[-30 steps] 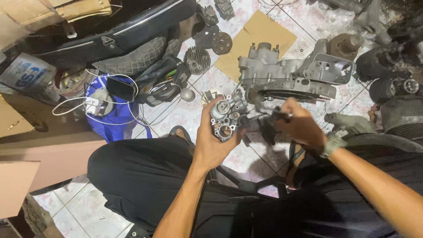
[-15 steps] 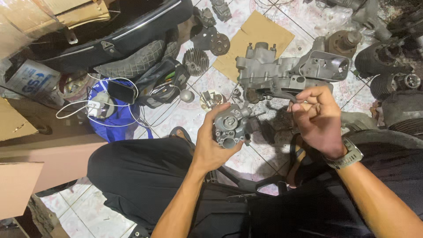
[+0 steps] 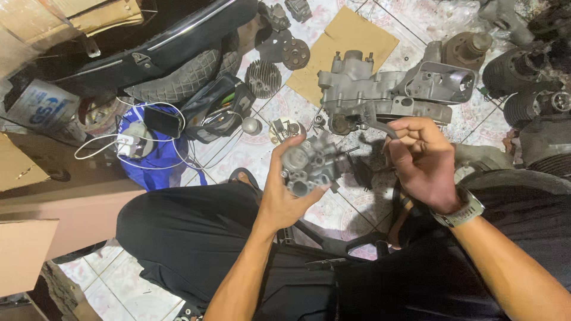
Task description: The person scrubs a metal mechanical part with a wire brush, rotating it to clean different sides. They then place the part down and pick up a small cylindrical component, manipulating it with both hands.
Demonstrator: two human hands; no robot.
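On left hand (image 3: 284, 196): perhaps one carburetor (image 3: 309, 163).

White-and-blue labelled container (image 3: 37, 107) far left; dark phone screen (image 3: 163, 120) beside it.

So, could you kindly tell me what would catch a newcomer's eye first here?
First, the left hand at centre, holding up a small grey metal carburettor, with the right hand beside it pinching a thin dark part. Behind them, a large grey engine casing lies on the patterned tile floor, and a black tyre lies upper left.
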